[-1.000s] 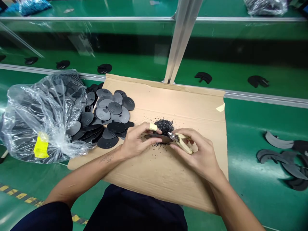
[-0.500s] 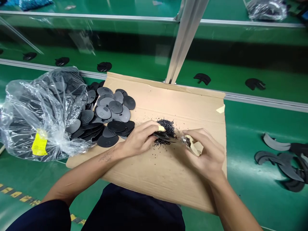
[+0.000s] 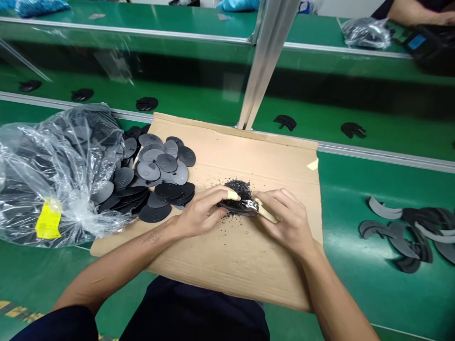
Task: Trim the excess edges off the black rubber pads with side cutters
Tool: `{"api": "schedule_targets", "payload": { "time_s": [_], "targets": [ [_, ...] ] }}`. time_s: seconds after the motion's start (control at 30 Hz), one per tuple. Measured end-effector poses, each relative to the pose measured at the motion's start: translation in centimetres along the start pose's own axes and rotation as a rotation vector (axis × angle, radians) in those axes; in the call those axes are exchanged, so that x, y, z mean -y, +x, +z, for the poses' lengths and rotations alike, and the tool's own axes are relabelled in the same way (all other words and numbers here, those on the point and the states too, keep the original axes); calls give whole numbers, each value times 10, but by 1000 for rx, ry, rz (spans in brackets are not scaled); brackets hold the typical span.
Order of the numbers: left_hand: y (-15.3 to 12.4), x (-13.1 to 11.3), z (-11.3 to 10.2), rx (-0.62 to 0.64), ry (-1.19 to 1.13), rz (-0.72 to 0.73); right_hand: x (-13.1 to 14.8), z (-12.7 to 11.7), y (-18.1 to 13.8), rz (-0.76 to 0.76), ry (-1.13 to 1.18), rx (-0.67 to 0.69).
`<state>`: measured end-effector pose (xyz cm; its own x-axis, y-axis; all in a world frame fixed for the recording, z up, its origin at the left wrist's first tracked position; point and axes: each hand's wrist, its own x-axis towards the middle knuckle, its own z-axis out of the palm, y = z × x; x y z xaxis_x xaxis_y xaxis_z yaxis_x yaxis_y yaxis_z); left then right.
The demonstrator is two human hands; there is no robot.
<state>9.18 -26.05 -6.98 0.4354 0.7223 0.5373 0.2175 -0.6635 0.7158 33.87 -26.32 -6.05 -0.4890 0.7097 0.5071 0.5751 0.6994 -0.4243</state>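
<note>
My left hand holds a black oval plastic disc edge-on over a brown cardboard sheet; one fingertip wears a pale tape wrap. My right hand grips small cutters with cream handles, their metal jaws touching the disc's right edge. Just behind the disc lies a small heap of black plastic trimmings. Loose black discs are piled on the cardboard's left end, spilling from a clear plastic bag with a yellow label.
A metal post rises behind the cardboard. Black curved offcuts lie on the green table at right. Single black pieces sit spaced along the green conveyor beyond the rail. Another person's arm shows at the top right.
Half a second ago the cutters were held apart from the disc; now my right hand has brought them back against its right edge. The view has shifted slightly.
</note>
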Motion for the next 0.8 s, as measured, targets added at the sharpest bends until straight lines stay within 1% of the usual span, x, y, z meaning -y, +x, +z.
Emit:
{"api": "schedule_targets", "payload": {
  "time_s": [0.13, 0.37, 0.5, 0.63, 0.8],
  "targets": [
    [-1, 0, 2, 18, -21, 14, 1, 0, -1, 1, -43, 19],
    [-5, 6, 4, 38, -73, -13, 1, 2, -3, -17, -30, 32],
    [-6, 8, 5, 37, -77, -16, 1, 1, -3, -31, -95, 36],
    [-7, 9, 6, 40, -65, -19, 3, -1, -4, -5, -155, 64],
    [-6, 7, 8, 58, 8, -22, 3, 2, -7, 66, -119, 81]
  ]
}}
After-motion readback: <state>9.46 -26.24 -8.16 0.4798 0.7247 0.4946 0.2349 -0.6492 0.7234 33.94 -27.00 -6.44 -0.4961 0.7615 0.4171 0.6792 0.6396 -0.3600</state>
